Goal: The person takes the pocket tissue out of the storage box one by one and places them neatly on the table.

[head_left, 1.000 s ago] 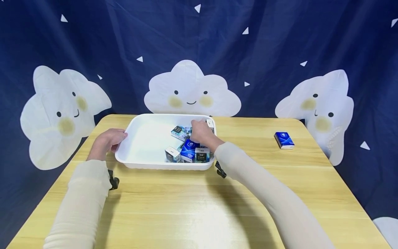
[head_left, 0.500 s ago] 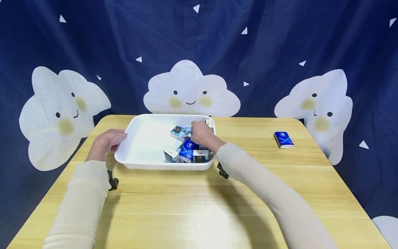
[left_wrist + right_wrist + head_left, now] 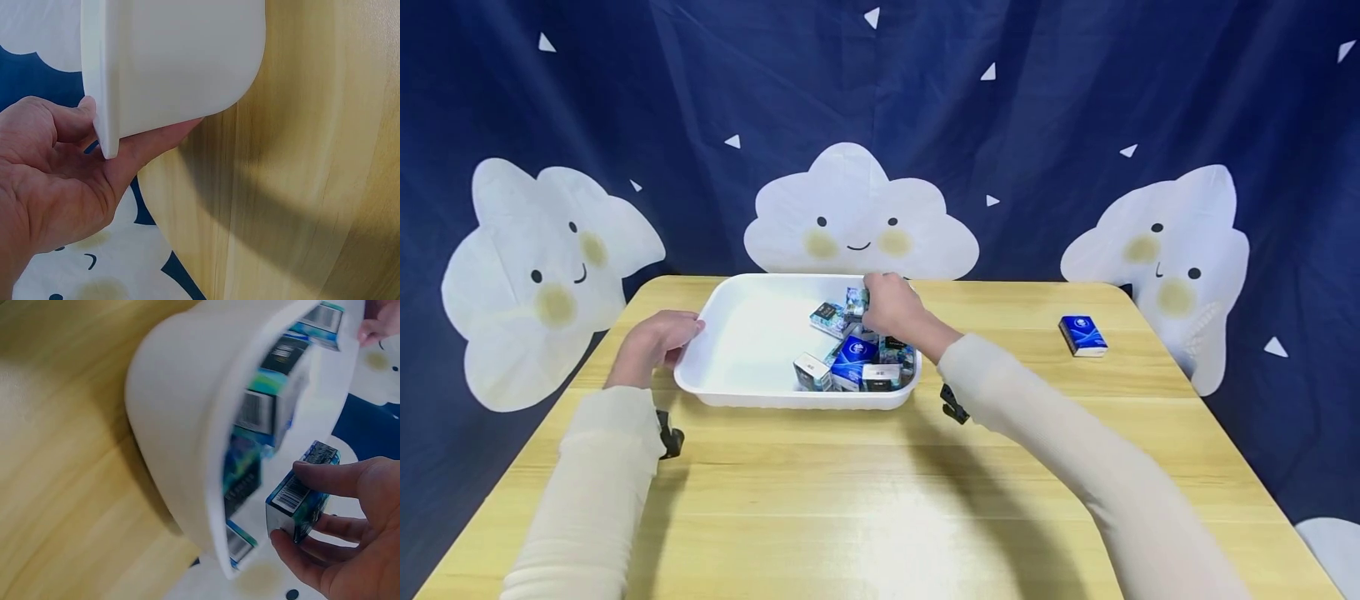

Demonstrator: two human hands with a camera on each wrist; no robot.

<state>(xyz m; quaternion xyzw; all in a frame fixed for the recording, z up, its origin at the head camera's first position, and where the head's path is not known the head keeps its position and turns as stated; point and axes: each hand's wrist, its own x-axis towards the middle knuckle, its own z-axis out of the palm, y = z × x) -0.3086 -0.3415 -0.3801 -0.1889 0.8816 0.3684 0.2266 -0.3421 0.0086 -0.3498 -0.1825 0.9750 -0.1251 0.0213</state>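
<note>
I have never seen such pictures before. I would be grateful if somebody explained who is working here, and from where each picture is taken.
No machine is working here: these are a person's two bare hands. The wide view comes from a camera worn on the head, looking forward and down. The two close views come from cameras worn on the wrists, each watching its own hand. On the wooden table stands a white tray, with small boxes gathered toward its right end. A blue box lies apart, farther right. The left hand grips the tray's left end. The right hand holds a patterned box near the far right corner.
</note>
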